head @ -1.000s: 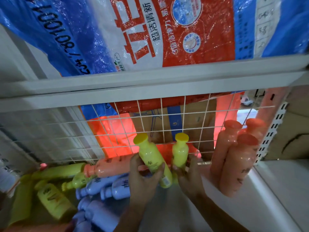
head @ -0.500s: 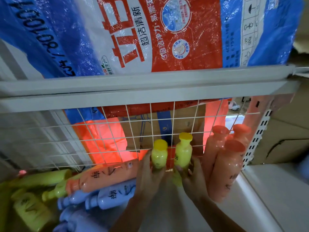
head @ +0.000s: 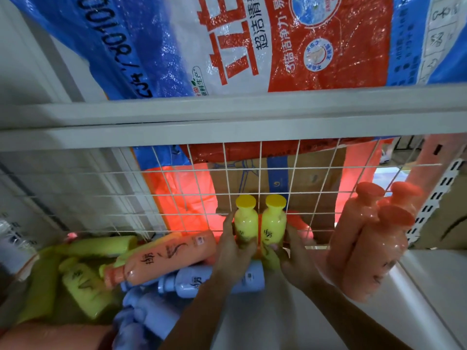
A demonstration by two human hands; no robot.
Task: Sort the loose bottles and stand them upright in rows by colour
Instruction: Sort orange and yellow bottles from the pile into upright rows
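Two yellow bottles (head: 260, 221): you stand them upright, side by side and touching, against the wire mesh (head: 278, 178) to start a yellow row.
Left hand (head: 233, 251): fingers curl round the left bottle.
Right hand (head: 294, 256): fingers wrap the right bottle.
Orange bottles (head: 369, 238): already upright, well to the right.
Loose pile (head: 161, 258): lying unsorted at left.

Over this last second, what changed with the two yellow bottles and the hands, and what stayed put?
The left hand tipped its yellow bottle from a slant to upright and brought it beside the right hand's yellow bottle, close against the wire grid. Both hands still grip their bottles. The standing pink bottles and the lying pile of bottles on the left stayed as they were.
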